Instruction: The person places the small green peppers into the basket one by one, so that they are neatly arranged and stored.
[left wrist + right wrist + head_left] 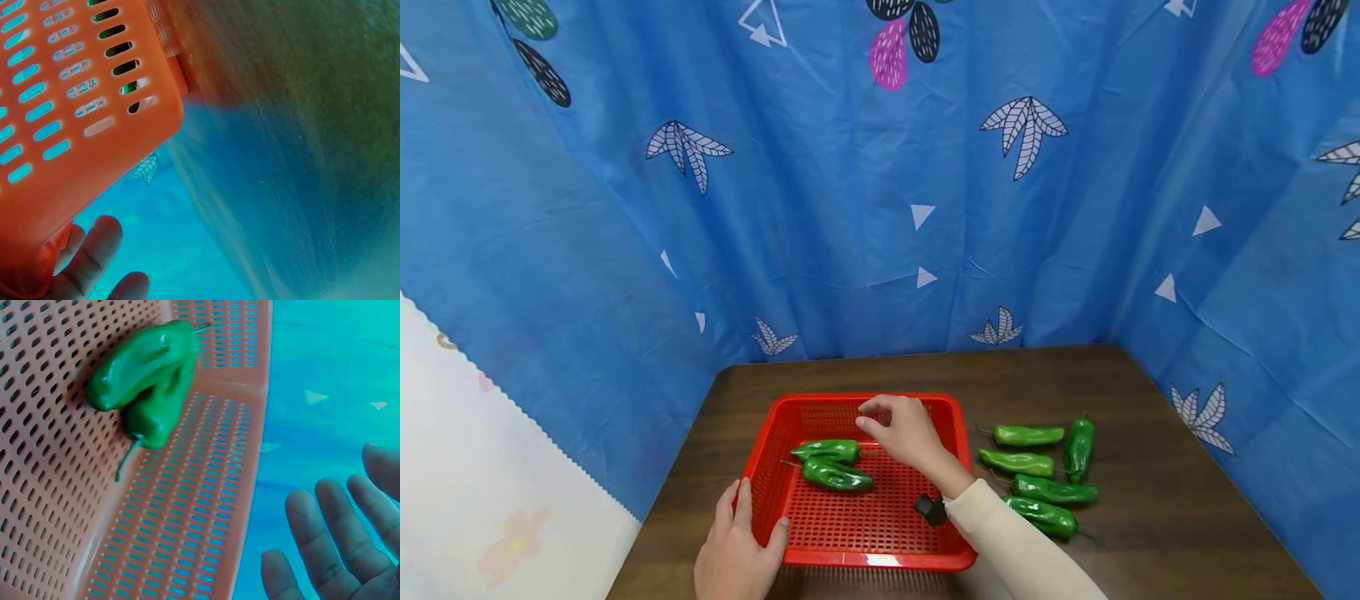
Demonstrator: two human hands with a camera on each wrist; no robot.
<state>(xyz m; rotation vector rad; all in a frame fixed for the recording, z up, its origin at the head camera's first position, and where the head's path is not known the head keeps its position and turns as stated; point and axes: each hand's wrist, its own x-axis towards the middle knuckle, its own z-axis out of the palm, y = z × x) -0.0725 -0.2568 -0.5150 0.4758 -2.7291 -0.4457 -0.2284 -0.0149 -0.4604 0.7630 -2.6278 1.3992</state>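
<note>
A red perforated plastic basket (868, 560) stands on the dark wooden table. Two green peppers (837, 476) lie together in its left half; the right wrist view shows their glossy skins and thin stems. My left hand (736, 546) holds the basket's rim at the near left corner, thumb on the near side and fingers along the left outside. In the left wrist view, part of a finger (100, 247) shows beside the rim. Over the basket's far right part is my right hand (901, 429), fingers loosely bent and apart, with nothing between them.
Several more green peppers (1054, 490) lie on the table right of the basket, partly under the right sleeve (1018, 546). A blue patterned curtain (850, 233) hangs behind and along the sides of the table (1180, 517). Pale cloth (497, 467) hangs at the left.
</note>
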